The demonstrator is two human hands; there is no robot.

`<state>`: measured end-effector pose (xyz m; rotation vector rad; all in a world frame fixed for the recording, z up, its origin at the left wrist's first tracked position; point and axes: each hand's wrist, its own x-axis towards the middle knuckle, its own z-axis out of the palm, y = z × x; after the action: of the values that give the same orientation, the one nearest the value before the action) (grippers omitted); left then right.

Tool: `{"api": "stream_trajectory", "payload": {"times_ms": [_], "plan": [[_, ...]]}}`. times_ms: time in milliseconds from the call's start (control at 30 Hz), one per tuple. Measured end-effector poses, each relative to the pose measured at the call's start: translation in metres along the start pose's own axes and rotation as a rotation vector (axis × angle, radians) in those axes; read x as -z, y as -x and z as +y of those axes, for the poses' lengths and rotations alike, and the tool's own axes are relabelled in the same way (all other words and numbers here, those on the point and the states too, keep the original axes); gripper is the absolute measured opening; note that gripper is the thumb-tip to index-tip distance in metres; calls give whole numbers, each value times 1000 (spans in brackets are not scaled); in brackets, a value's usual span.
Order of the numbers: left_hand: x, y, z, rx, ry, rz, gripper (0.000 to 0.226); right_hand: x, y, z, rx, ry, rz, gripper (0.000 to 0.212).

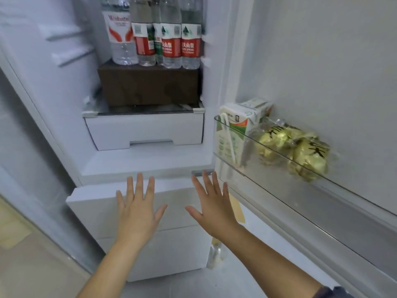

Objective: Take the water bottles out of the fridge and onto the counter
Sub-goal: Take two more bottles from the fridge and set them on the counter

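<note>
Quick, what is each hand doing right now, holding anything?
Left hand: open, fingers spread, holding nothing.
Right hand: open, fingers spread, holding nothing.
The water bottles stand in the fridge, untouched.

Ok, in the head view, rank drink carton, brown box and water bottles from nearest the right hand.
1. Drink carton, in the door shelf, right.
2. Brown box, deeper in, upper left.
3. Water bottles, standing on that box, highest.

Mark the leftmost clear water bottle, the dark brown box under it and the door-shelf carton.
leftmost clear plastic water bottle point(119, 29): head view, on its label.
dark brown box point(148, 87): head view, front face.
green-and-white drink carton point(234, 125): head view, front panel.
</note>
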<state>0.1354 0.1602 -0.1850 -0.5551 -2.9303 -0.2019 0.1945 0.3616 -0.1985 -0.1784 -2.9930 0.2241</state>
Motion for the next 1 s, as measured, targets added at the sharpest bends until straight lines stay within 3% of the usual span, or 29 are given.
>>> {"api": "stream_trajectory", "payload": {"times_ms": [433, 767, 1000], "plan": [[52, -194, -95, -183, 46, 224, 78, 46, -186, -78, -117, -49, 221, 76], [119, -318, -71, -305, -31, 384, 80, 113, -307, -91, -171, -8, 369, 81], [120, -362, -55, -405, -173, 396, 87, 122, -331, -76, -219, 65, 383, 86]]}}
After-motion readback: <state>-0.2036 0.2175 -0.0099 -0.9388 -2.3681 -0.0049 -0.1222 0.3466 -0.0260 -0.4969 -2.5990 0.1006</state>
